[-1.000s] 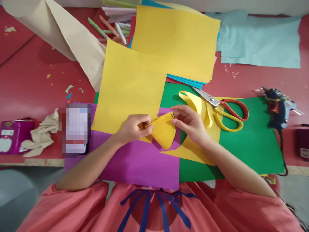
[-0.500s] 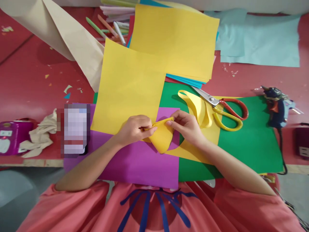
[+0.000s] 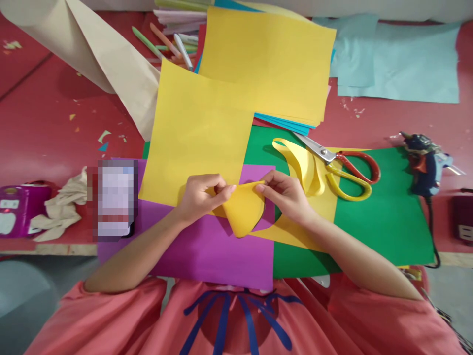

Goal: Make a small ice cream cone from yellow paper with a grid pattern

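Observation:
A small rounded yellow paper piece (image 3: 243,212) is folded over and held between both hands above a purple sheet (image 3: 207,251). My left hand (image 3: 201,196) pinches its left top corner. My right hand (image 3: 285,193) pinches its right top corner with thumb and forefinger. The folded tip of the piece points down toward me. A large yellow sheet (image 3: 199,133) lies just beyond my left hand.
Red and yellow scissors (image 3: 342,165) lie on a green sheet (image 3: 384,217) beside curled yellow offcuts (image 3: 305,165). A glue gun (image 3: 424,162) rests at the right. A yellow-topped paper stack (image 3: 269,64), pens (image 3: 173,42), tan paper (image 3: 99,54), pale blue paper (image 3: 399,59), a cloth (image 3: 62,207) and a purple box (image 3: 15,209) surround.
The yellow piece has been turned and drawn slightly left and down, its fold tightening. My right hand slid left a little with it; my left thumb and fingers shifted along the top edge.

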### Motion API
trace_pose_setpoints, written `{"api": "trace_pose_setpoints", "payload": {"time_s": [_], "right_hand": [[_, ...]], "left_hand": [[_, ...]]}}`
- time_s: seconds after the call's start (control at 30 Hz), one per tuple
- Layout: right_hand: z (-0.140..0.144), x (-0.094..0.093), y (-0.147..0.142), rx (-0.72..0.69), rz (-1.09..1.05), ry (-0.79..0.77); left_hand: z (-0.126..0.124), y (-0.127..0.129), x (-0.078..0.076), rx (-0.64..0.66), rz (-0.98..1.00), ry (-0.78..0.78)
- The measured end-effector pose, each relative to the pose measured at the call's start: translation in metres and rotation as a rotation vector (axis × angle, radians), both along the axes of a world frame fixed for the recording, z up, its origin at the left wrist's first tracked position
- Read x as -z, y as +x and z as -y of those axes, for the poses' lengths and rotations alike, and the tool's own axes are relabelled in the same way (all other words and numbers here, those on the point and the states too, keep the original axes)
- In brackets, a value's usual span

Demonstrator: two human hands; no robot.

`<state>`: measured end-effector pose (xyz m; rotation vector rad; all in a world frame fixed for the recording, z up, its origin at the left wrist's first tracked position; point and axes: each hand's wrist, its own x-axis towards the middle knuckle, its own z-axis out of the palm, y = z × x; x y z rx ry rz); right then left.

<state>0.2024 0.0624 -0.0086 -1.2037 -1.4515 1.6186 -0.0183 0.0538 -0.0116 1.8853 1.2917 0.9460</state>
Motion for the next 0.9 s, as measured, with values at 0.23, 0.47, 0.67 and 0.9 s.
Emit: {"api": "trace_pose_setpoints", "payload": {"time_s": [0.23,0.47,0.67,0.9], "right_hand": [[0.0015,0.0007,-0.0002,-0.030,-0.001,0.008],[0.0024,0.0002,-0.0013,-0.037,-0.038,0.007],[0.0009,0.0022,0.0002,0.029,-0.072,0.061],[0.0011,0.0057,0.0041,0.137,-0.095,0.165]], "left_hand": [[0.0003,0.0033,-0.0007,0.010,0.074,0.094],[0.0033,0.0046,0.0011,-0.024,0.149,0.053],[0.0014,0.0010,0.0053,-0.092,0.214,-0.077],[-0.0052,0.0028,-0.0010,-0.048,0.254,-0.406]]}}
